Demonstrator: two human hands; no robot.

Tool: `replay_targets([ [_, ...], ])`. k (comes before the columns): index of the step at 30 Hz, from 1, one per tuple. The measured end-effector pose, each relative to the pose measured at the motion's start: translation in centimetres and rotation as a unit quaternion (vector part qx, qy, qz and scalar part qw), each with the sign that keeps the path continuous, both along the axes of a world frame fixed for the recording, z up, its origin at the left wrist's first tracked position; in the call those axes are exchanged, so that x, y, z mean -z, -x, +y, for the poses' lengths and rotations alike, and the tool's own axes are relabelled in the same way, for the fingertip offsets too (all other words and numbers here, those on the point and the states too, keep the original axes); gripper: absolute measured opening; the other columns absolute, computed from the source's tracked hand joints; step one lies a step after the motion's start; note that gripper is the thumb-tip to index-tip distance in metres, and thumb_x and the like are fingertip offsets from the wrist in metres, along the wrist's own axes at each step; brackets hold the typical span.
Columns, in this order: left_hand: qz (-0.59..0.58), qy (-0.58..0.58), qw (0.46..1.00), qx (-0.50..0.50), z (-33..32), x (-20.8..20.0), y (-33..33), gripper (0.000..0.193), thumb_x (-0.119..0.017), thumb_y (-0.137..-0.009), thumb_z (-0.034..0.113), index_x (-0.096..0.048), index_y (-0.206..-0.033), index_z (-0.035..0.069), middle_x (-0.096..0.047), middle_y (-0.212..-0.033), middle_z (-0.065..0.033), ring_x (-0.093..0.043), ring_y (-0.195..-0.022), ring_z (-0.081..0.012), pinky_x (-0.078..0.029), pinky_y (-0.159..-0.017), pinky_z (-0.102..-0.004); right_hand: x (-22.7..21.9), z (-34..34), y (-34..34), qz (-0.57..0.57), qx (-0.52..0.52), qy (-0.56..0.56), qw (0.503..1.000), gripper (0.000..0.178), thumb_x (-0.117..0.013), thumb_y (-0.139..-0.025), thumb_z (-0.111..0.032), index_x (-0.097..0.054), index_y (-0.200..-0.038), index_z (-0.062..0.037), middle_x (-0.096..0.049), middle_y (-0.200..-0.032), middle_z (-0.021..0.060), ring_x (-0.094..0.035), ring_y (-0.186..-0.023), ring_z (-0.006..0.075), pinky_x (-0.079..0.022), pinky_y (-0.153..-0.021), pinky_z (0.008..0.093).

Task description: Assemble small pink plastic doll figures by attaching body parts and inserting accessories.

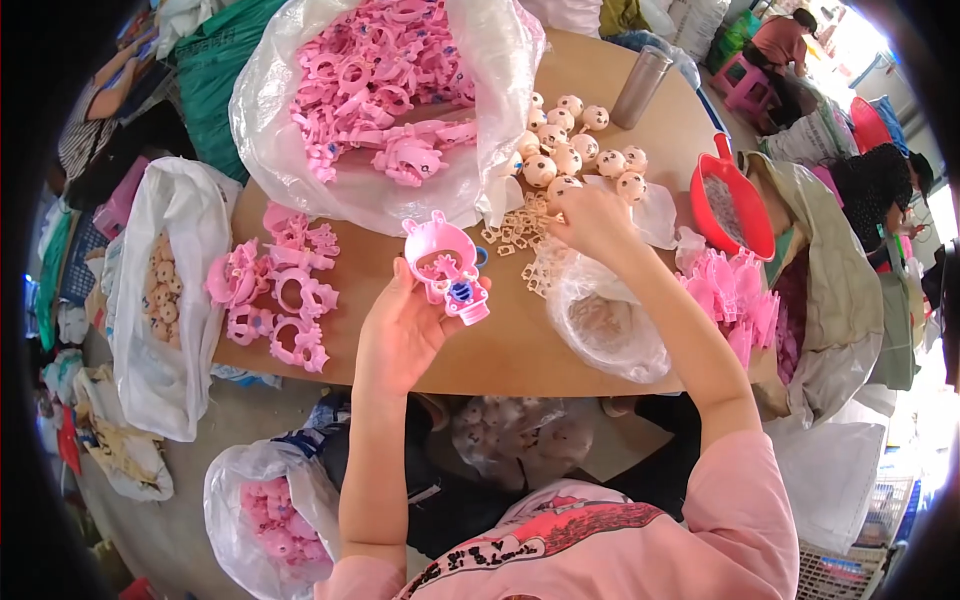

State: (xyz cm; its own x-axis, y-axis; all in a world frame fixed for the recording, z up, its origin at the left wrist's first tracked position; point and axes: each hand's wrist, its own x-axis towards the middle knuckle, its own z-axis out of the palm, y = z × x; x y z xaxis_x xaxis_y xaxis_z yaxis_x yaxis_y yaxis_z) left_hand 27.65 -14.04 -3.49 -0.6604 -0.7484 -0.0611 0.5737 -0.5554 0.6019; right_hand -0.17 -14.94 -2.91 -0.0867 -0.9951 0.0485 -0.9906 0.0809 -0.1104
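Note:
My left hand holds up a pink plastic toy shell with small ears, a round hollow head and a blue patterned patch on its body. A blue ring shows at its right side. Across the table, my right hand is closed at the edge of a group of cream balls with dark printed marks. One ball shows right at its fingers, which are partly hidden by the back of the hand. Beside that hand lie small cream plastic frame pieces.
A large white bag full of pink shells stands at the back. Loose pink shells lie left. On the right are a clear plastic bag, pink parts and a red scoop. A metal cup stands behind the balls. Other people sit nearby.

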Motion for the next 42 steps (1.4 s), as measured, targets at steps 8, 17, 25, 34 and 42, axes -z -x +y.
replay_targets([
  [8, -0.006, -0.001, 1.0, 0.013, 0.3, -0.3, -0.6, 0.053, -0.034, -0.101, 0.041, -0.04, -0.132, -0.002, -0.053, -0.127, -0.0182, -0.057, -0.113, -0.0335, -0.05, -0.093, -0.0438, 0.8, -0.1, 0.0, -0.058, -0.014, 0.052, 0.997, 0.01, -0.063, -0.076, -0.019, -0.068, -0.082, -0.0119, -0.063, -0.091, 0.0073, -0.064, -0.087, 0.0272, -0.051, -0.074, 0.0429],
  [17, -0.037, -0.009, 0.999, 0.028, 0.4, 0.2, 0.2, 0.052, -0.039, -0.1, 0.043, -0.044, -0.129, 0.001, -0.058, -0.12, -0.0154, -0.06, -0.109, -0.0273, -0.051, -0.09, -0.0408, 0.8, 0.3, -0.8, 0.014, -0.039, 0.057, 0.997, 0.019, -0.062, -0.081, -0.024, -0.068, -0.095, -0.0119, -0.062, -0.097, 0.0057, -0.062, -0.09, 0.0265, -0.05, -0.075, 0.0414],
  [25, -0.039, -0.014, 0.998, 0.053, 0.8, 0.7, 0.5, 0.055, -0.033, -0.101, 0.043, -0.04, -0.133, -0.001, -0.054, -0.126, -0.0168, -0.058, -0.111, -0.0308, -0.05, -0.091, -0.0405, -0.6, 2.1, -1.1, -0.303, -0.018, 0.072, 0.95, 0.018, -0.064, -0.083, -0.013, -0.068, -0.098, -0.0046, -0.067, -0.093, 0.011, -0.064, -0.084, 0.0247, -0.05, -0.073, 0.0345],
  [34, -0.031, -0.034, 0.997, 0.068, 0.9, 0.6, 1.3, 0.053, -0.037, -0.1, 0.043, -0.043, -0.13, -0.001, -0.057, -0.12, -0.0157, -0.06, -0.107, -0.0285, -0.05, -0.091, -0.0404, -2.1, 3.3, -2.4, -0.341, -0.033, 0.146, 0.928, 0.022, -0.063, -0.085, -0.006, -0.068, -0.106, -0.0062, -0.068, -0.092, 0.0061, -0.064, -0.081, 0.0143, -0.051, -0.071, 0.0292],
  [42, 0.009, -0.071, 0.995, 0.074, 1.3, 0.7, 0.9, 0.048, -0.039, -0.1, 0.041, -0.047, -0.126, 0.001, -0.06, -0.115, -0.012, -0.061, -0.103, -0.0228, -0.051, -0.091, -0.0414, -5.1, 8.9, -9.0, -0.364, -0.119, 0.152, 0.911, 0.016, -0.073, -0.074, -0.002, -0.072, -0.089, -0.0073, -0.069, -0.083, 0.0027, -0.062, -0.078, 0.0155, -0.048, -0.07, 0.0276],
])
